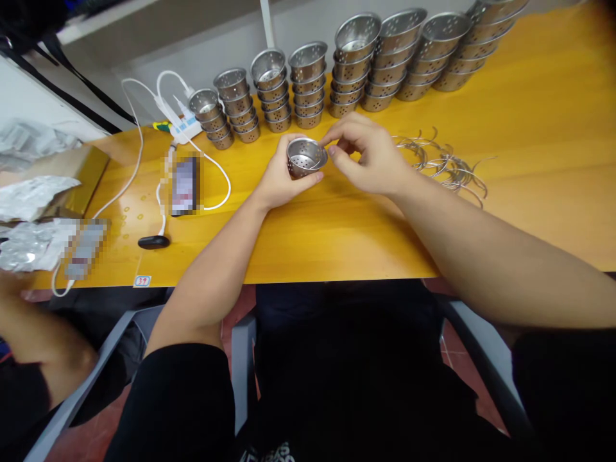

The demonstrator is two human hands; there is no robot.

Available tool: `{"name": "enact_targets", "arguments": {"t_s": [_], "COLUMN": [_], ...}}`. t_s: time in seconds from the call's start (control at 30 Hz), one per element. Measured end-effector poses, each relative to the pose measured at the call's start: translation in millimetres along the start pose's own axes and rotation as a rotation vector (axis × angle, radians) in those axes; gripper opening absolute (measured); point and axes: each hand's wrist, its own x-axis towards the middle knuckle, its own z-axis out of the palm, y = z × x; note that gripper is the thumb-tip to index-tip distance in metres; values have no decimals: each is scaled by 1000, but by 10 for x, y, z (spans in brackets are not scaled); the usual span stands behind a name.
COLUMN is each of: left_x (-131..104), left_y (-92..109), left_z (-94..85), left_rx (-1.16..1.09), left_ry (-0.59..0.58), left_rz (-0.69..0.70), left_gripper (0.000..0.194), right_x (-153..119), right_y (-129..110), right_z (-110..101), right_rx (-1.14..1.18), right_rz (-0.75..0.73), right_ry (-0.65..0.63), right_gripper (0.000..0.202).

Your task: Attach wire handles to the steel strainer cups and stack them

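Note:
My left hand grips a small perforated metal cup, tilted so its mouth faces me, just above the yellow table. My right hand pinches at the cup's right rim with thumb and fingers; a thin wire piece seems to lie across the mouth, too small to tell clearly. A loose heap of bent wire handles lies on the table just right of my right hand.
Stacks of small perforated cups and larger ones line the table's far edge. A phone, white cables, a power strip and a black oval object lie left. Another person's arm shows at lower left, near foil bags.

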Motion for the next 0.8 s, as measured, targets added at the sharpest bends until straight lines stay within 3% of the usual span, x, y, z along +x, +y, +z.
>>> {"name": "enact_targets", "arguments": {"t_s": [0.23,0.47,0.8], "left_x": [-21,-36,-6], "left_y": [-73,-122,-198], "left_z": [2,-21,-47], "left_rx": [37,-3,-1], "left_ry": [-27,2,-28], "left_rz": [51,68,53], "left_gripper": [99,105,118], "right_x": [-4,-35,-22], "right_y": [118,202,150], "right_z": [44,141,82], "right_rx": [-62,-54,-13], "right_rz": [-74,-100,-42], "right_ry": [-99,-136,-120], "right_gripper": [28,34,42]}}
